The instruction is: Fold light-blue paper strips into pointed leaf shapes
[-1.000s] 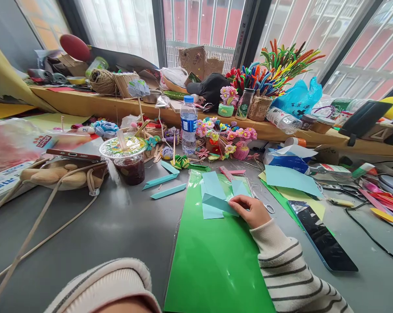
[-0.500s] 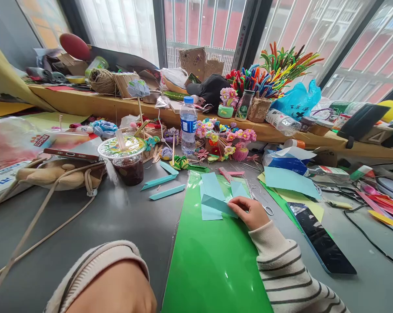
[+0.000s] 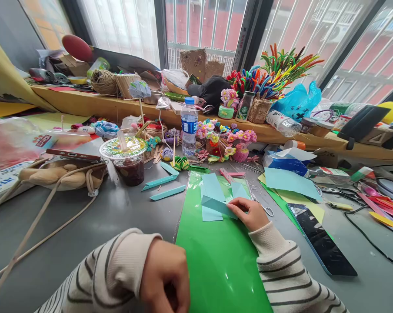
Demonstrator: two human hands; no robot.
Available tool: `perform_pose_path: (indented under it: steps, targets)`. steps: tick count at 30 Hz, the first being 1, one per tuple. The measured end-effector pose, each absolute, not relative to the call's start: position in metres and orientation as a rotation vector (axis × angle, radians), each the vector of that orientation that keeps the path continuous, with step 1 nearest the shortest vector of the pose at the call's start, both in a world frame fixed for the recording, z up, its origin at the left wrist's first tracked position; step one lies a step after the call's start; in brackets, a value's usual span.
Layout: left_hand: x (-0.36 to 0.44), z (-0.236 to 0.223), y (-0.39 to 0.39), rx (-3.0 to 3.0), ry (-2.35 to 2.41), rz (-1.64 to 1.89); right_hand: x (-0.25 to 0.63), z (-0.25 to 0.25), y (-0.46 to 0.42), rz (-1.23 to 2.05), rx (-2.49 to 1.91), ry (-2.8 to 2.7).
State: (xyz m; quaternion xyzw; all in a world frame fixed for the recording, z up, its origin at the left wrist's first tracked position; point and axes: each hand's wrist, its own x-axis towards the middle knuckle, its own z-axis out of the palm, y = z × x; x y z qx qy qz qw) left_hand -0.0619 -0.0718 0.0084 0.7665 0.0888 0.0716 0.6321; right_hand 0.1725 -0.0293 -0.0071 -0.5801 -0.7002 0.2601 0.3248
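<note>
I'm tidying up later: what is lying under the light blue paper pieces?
A green sheet on the grey table. The right hand presses the blue paper; anything beneath stays hidden.

glossy green plastic sheet | light blue folded paper pieces | cream knit sleeves striped in dark grey | grey tabletop | teal paper strips

Light blue folded paper piece lying flat near far end of glossy green sheet, pointed corner toward left, right edge pinned under fingers. Resting on top of other pale blue paper rectangles, overlapping them, one stuck out below. Green sheet long, shiny, lying lengthwise on grey table, near end reaching bottom of view.
</note>
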Motion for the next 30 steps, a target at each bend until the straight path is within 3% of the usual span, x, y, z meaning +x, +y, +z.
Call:
perform_pose_path:
  steps: [6,11,18,30]
  targets:
    - [-0.051,0.043,-0.024,1.611,0.586,0.449,0.171,-0.005,-0.029,0.706,-1.524,-1.85]
    - [-0.027,0.036,0.009,1.851,1.029,1.026,0.168,-0.007,-0.03,0.684,-1.492,-1.81]
    - [-0.016,-0.001,0.015,1.927,1.034,0.835,0.167,-0.005,-0.03,0.689,-1.439,-1.778]
    - [-0.009,0.001,0.011,2.067,1.062,0.858,0.154,0.0,-0.029,0.711,-1.386,-1.831]
